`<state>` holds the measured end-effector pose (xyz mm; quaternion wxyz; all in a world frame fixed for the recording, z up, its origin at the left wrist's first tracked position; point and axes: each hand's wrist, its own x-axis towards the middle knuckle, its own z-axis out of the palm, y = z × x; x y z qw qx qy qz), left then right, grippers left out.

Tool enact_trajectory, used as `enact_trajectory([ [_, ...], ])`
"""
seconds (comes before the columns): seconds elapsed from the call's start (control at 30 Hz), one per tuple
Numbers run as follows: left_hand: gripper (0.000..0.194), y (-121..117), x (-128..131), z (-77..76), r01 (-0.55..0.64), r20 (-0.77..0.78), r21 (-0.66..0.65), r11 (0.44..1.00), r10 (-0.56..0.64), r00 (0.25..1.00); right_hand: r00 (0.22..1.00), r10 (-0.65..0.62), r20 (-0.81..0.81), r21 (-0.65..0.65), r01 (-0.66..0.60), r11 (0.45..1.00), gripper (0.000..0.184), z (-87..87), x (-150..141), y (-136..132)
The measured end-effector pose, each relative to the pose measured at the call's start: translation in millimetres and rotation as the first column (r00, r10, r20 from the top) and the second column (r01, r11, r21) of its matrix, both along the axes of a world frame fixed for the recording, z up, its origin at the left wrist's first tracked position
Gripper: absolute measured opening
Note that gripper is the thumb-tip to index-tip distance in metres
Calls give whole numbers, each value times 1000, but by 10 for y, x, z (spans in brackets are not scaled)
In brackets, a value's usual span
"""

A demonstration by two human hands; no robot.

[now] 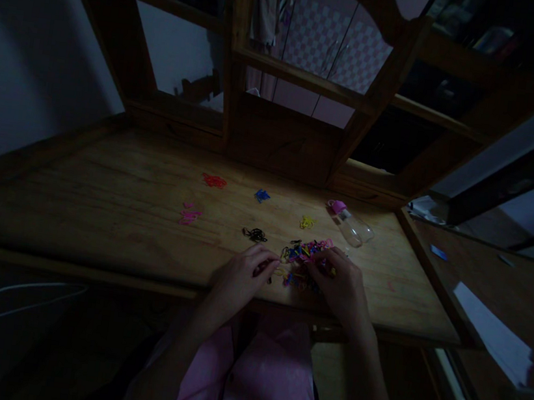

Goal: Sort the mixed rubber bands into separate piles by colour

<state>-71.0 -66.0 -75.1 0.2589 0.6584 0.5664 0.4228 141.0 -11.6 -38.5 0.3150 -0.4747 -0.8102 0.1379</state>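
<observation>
A mixed pile of small coloured loop-shaped pieces [302, 250], which look like paper clips or bands, lies near the table's front edge. My right hand [339, 278] reaches into its right side, with thumb and fingertips close together among the pieces. At the pile's left edge, my left hand [251, 269] is closed in a pinch; what its fingertips hold is too small to make out. Sorted by colour, smaller groups lie beyond: black pieces [255, 234], pink pieces [190, 217], red pieces [214, 181], blue pieces [262, 195] and yellow pieces [307, 222].
A clear bottle with a pink cap [352, 228] lies on its side behind the pile, on the wooden table [114, 199]. Wooden shelving with mirrors [286, 130] rises along the back edge. White papers [493, 331] rest on a surface at the right. The room is dim.
</observation>
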Motion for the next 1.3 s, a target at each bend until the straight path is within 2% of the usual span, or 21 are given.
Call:
enact_trajectory([
  [0.33, 20, 7, 4, -12, -5, 11, 2, 1000, 5, 1000, 996, 44, -76, 61, -39, 997, 5, 58, 23, -70],
  [0.47, 19, 16, -1, 3, -9, 11, 6, 1000, 9, 1000, 991, 87, -104, 97, -77, 992, 3, 197, -81, -30],
  [0.57, 18, 24, -15, 25, 4, 4, -4, 1000, -4, 1000, 969, 226, -96, 75, -219, 973, 5, 367, -373, 132],
  [0.67, 21, 31, -27, 21, 22, 21, -8, 1000, -22, 1000, 907, 418, -47, -6, -418, 908, 6, 473, -893, 369],
  [0.83, 20, 36, -22, -22, 15, 54, 29, 999, -16, 998, 774, 630, 70, -130, -619, 775, 6, 395, -1894, 673],
  [0.93, 20, 33, -17, -22, 20, 87, 38, 999, -23, 996, 720, 674, 163, -123, -663, 738, 8, 317, -2288, 738],
  [1.07, 22, 26, -23, -4, 30, 123, 35, 999, -34, 992, 678, 699, 228, -126, -691, 712, 9, 224, -2513, 782],
  [1.3, 24, 35, -23, -34, 28, 175, 53, 998, -37, 984, 674, 702, 230, -137, -692, 709, 19, 117, -2560, 783],
])
